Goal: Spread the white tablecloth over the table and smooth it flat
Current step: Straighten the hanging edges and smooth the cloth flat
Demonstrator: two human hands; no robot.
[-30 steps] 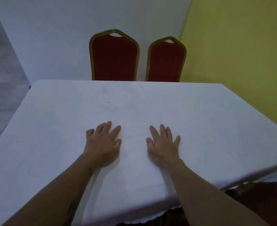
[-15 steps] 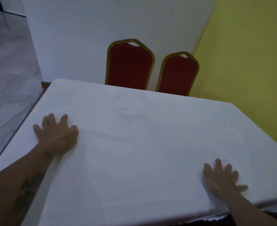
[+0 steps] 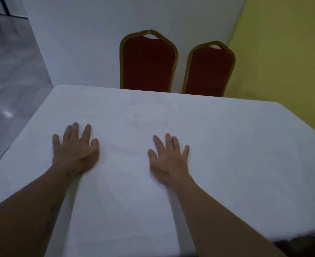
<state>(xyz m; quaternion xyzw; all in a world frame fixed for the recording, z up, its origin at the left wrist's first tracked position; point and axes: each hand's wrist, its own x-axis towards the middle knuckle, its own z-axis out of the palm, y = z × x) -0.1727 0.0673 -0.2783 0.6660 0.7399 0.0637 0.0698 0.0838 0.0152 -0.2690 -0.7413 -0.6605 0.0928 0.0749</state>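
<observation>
On the white tablecloth, your left hand and right hand both lie palm down with fingers straight and spread, pressing the cloth and gripping nothing. The cloth covers the whole tabletop, with faint ripples between your hands. Past the far edge stand two red chairs side by side, between a white wall and a yellow wall.

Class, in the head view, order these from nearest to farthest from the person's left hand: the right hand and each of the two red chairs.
From the left hand:
1. right hand, beside it, flat on the tablecloth
2. left red chair, beyond the far edge
3. right red chair, beyond the far edge, further right
</observation>
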